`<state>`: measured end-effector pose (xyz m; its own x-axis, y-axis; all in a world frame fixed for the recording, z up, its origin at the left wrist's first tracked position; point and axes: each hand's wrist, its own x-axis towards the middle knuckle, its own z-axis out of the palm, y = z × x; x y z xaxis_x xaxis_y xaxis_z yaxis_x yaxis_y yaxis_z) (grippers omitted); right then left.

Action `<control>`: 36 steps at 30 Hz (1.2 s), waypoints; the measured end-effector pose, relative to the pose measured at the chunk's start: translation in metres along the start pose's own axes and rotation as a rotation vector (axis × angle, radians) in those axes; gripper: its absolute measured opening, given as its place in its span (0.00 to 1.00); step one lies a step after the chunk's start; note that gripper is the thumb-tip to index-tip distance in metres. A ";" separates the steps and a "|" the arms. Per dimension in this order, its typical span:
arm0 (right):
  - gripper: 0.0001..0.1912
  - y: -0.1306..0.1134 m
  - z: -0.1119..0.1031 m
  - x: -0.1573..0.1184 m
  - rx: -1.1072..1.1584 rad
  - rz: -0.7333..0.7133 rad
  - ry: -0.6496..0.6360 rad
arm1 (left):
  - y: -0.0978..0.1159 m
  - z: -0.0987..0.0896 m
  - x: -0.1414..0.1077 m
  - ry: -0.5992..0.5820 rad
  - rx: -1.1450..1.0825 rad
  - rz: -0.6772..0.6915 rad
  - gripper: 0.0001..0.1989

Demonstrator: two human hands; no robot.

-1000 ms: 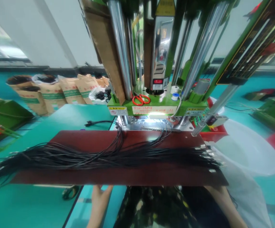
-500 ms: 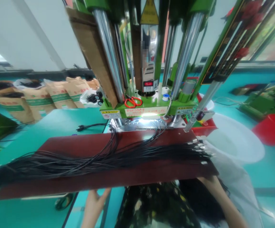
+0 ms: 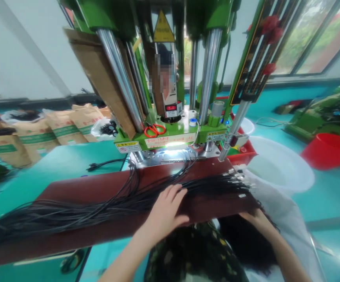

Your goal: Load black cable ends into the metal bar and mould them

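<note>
A bundle of long black cables [image 3: 96, 209] lies lengthwise on a reddish-brown board [image 3: 78, 180], with pale metallic ends gathered at the right. My left hand [image 3: 167, 211] reaches over the board's front edge with fingers apart, over the middle of the bundle; whether it touches the cables I cannot tell. At the front right corner is my right hand [image 3: 254, 219], its fingers mostly hidden under the board's edge. Several cables loop from the board to the lit metal plate of a green press [image 3: 187, 137].
Orange-handled scissors [image 3: 154, 131] lie on the press. Right of it are a red bin [image 3: 243, 158], a white basin [image 3: 290, 180] and a red tub [image 3: 330, 154]. Paper sacks [image 3: 61, 127] stand at the far left. More black strands [image 3: 243, 243] lie below the right hand.
My left hand has moved from below the board's front edge up and right, over the cables. My right hand stays at the right corner. The view has shifted slightly.
</note>
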<state>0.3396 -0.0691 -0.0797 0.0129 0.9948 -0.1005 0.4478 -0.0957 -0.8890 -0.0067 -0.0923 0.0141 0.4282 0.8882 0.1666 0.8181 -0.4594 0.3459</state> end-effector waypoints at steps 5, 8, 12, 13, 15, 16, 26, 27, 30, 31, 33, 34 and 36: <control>0.26 0.025 -0.014 -0.005 0.080 -0.024 -0.072 | -0.017 0.014 0.068 -0.110 0.176 0.050 0.26; 0.28 0.044 -0.021 -0.012 0.089 0.015 -0.089 | -0.024 0.009 0.078 -0.173 0.142 0.108 0.16; 0.32 0.053 -0.022 -0.022 0.062 0.072 -0.113 | -0.024 0.000 0.078 -0.107 0.007 0.045 0.11; 0.33 0.051 -0.021 -0.023 0.046 0.085 -0.112 | -0.024 -0.002 0.078 -0.062 -0.037 0.029 0.09; 0.34 0.044 -0.020 -0.025 0.000 0.096 -0.122 | -0.023 -0.008 0.076 0.026 -0.165 -0.015 0.06; 0.34 0.039 -0.020 -0.026 -0.031 0.087 -0.136 | -0.023 -0.011 0.076 0.053 -0.257 -0.051 0.05; 0.20 -0.085 -0.009 -0.057 -0.030 -0.176 -0.573 | -0.026 -0.046 0.063 -0.167 -1.110 -0.184 0.14; 0.20 -0.098 0.000 -0.057 0.081 -0.206 -0.668 | -0.026 -0.045 0.061 -0.174 -1.133 -0.174 0.13; 0.27 -0.124 0.035 -0.041 0.624 -0.193 -0.738 | -0.023 -0.039 0.058 -0.198 -1.128 -0.149 0.13; 0.28 -0.130 0.046 -0.031 0.832 -0.185 -0.666 | -0.021 -0.036 0.057 -0.210 -1.096 -0.142 0.13; 0.23 -0.140 0.060 -0.007 1.148 -0.145 -0.448 | -0.015 -0.028 0.056 -0.221 -0.991 -0.130 0.11; 0.20 -0.146 0.063 0.004 1.245 -0.155 -0.345 | -0.012 -0.025 0.054 -0.221 -0.922 -0.124 0.11; 0.16 -0.158 0.061 0.021 1.324 -0.213 -0.223 | -0.004 -0.018 0.053 -0.235 -0.784 -0.100 0.09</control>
<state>0.2149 -0.0356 0.0317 -0.1482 0.9798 0.1339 -0.7655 -0.0279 -0.6429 0.0058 -0.0436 0.0387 0.5079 0.8588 -0.0668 0.3882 -0.1590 0.9078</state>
